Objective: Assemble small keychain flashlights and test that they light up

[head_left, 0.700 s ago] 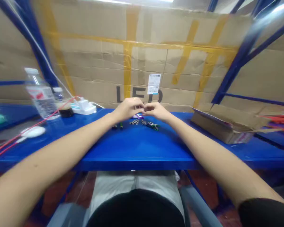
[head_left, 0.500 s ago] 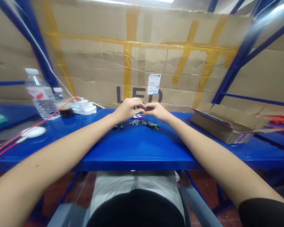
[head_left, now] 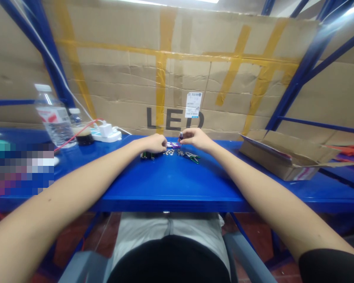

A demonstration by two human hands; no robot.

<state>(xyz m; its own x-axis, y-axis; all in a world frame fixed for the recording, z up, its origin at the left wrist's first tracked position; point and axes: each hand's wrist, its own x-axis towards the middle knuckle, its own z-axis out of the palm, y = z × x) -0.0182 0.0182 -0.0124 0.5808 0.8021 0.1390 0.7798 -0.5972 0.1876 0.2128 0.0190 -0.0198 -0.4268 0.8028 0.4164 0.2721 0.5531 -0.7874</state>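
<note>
My right hand (head_left: 197, 140) pinches a small dark cylinder with a silvery tip (head_left: 181, 136), held upright above the blue table (head_left: 171, 181). Lower and to the left, my left hand (head_left: 155, 144) is closed with its fingertips pointing down; what they hold, if anything, is hidden. Shiny purple pieces (head_left: 174, 145) lie just right of its fingertips. Between the hands are a small pile of silvery metal bits (head_left: 169, 152) and a second cluster of tiny metal parts (head_left: 179, 152). Slim green-and-silver pieces (head_left: 192, 157) rest below my right hand. Dark and green pieces (head_left: 147, 155) lie under my left wrist.
An open cardboard box (head_left: 277, 157) stands at the right. On the left are a water bottle (head_left: 54, 122), a bottle of dark liquid (head_left: 83, 135) and a white power strip (head_left: 107, 133) with cables. A cardboard wall (head_left: 120, 86) closes off the back.
My hands were together over the small parts and have come apart. The left one moved left and down toward the purple pieces. The dark cylinder now shows in my right fingers.
</note>
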